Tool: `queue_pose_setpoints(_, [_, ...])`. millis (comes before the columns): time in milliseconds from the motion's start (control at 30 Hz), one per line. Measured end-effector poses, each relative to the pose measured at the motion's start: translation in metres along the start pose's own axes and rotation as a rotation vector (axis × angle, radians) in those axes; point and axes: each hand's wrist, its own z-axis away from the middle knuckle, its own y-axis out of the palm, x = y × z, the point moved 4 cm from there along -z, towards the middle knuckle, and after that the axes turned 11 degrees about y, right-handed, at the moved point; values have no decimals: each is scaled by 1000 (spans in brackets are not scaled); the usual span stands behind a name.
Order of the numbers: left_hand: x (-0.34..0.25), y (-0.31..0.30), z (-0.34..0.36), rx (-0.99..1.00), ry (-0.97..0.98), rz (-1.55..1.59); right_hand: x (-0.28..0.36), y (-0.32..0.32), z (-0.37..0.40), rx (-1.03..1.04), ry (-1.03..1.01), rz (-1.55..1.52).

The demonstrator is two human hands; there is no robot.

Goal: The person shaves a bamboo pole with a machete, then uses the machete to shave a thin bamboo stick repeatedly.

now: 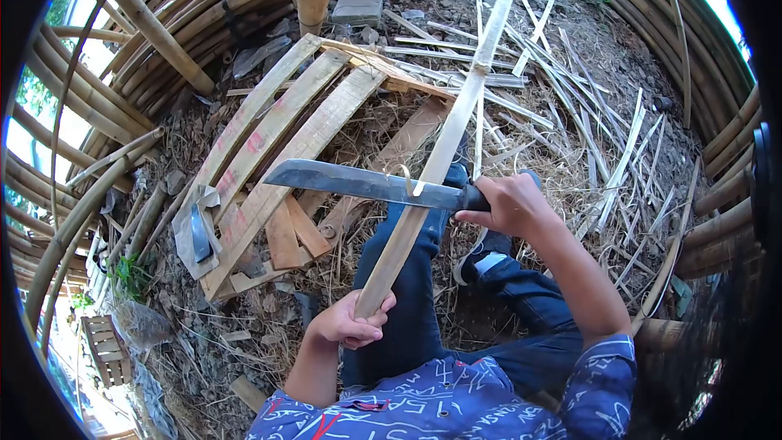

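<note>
- One printed blue cloth shirt (407, 399) and dark denim jeans (399, 269) filled the nearest space.
- The left hand (354, 324) was closed around the near end of a bamboo strip (454, 130), pale, flat and jointed, which slanted away in front of the leg.
- The right hand (513, 205) was clamped on the dark handle of a machete (350, 186), whose long, smudged steel blade lay across the strip, a thin pale curl (405, 175) at the crossing.
- Beneath spread rough brown earth (252, 342), littered with dry, stringy fibre.
- Left of the strip rested a slatted wooden frame (281, 145), its grainy boards marked red.
- Farther right, straight, narrow slivers (615, 171) lay crisscrossed.
- Beyond sat a squarish grey block (357, 9).
- Smooth, round bamboo poles (664, 33), stacked lengthwise, walled the space on both sides.
</note>
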Motion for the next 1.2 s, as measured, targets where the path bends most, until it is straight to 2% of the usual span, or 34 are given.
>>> queue_pose_setpoints(167, [2,-7,3,33,34,116,-30,-4,12,12,67,44])
queue_pose_setpoints(400, [6,-15,14,-12,133,210,-163,-35,66,-70,645,-71])
queue_pose_setpoints(467, [5,-17,14,-13,119,210,-195,-34,96,-88,657,-27])
queue_pose_setpoints(600, [2,-11,6,-7,97,153,-202,-17,146,-135,682,40])
queue_pose_setpoints(700, [-1,-4,5,-44,56,62,-170,-2,157,-132,686,-157])
queue_pose_setpoints(733, [-2,-1,4,-53,57,3,-154,-1,156,-192,625,-214])
queue_pose_setpoints(833, [-7,8,4,-91,34,-98,-108,-4,139,-145,623,-369])
queue_pose_setpoints(900, [-9,13,3,-110,13,-133,-69,-13,120,-110,474,-462])
queue_pose_setpoints(967, [-11,15,2,-166,25,-253,-39,-10,106,-104,342,-468])
queue_pose_setpoints(1067, [-12,21,-2,-204,43,-402,12,-6,89,32,207,-424])
queue_pose_setpoints(1200, [-13,25,-5,-214,59,-450,69,4,78,182,35,-380])
